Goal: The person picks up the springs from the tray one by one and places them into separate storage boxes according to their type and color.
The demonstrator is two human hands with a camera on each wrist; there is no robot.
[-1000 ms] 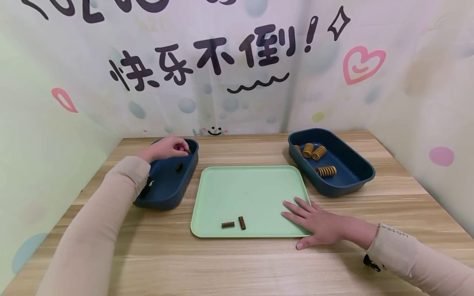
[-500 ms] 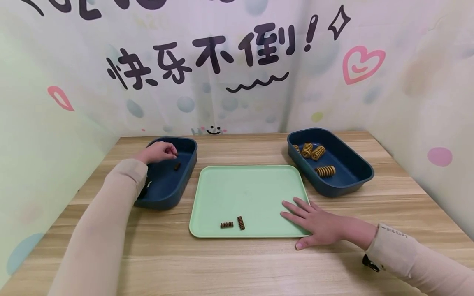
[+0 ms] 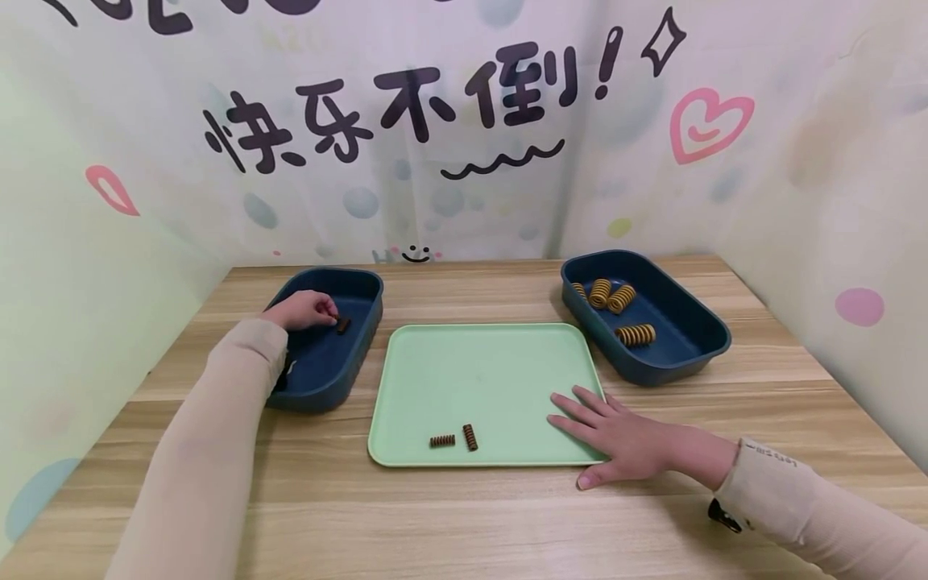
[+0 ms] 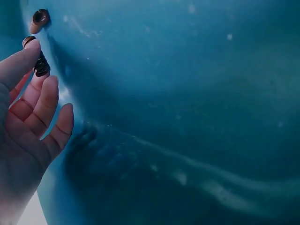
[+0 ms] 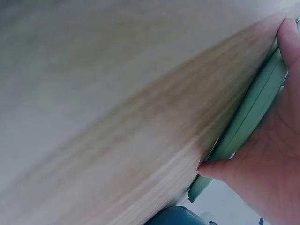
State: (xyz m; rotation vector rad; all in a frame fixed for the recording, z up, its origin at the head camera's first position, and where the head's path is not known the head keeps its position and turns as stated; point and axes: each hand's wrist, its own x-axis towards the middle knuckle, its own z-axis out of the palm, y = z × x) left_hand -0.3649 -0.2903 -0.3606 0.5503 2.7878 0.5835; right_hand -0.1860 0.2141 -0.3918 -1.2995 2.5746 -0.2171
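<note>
In the left wrist view, thumb and fingers of my left hand (image 4: 35, 112) pinch a small dark coil spring (image 4: 41, 66). That hand is inside the left blue bin (image 3: 341, 385). Just beyond its fingertips, a second small brown spring (image 3: 344, 325) lies on the bin's floor. My right hand (image 3: 627, 441) rests with spread fingers over the right front corner of the pale green tray (image 3: 486, 379), its thumb on the wood by the edge. Near the tray's front edge lie two small copper-brown springs, one crosswise (image 3: 442, 441) and one lengthwise (image 3: 470, 437).
At the back right stands another blue bin (image 3: 685, 372) with several larger yellow-brown springs (image 3: 635, 335) inside. All of this sits on a wood-grain table (image 3: 464, 524). A printed cloth (image 3: 449, 193) hangs behind the table.
My left hand has moved down and toward me inside the left bin, pinching the spring, and is now beside the other spring there. The right hand stays on the tray.
</note>
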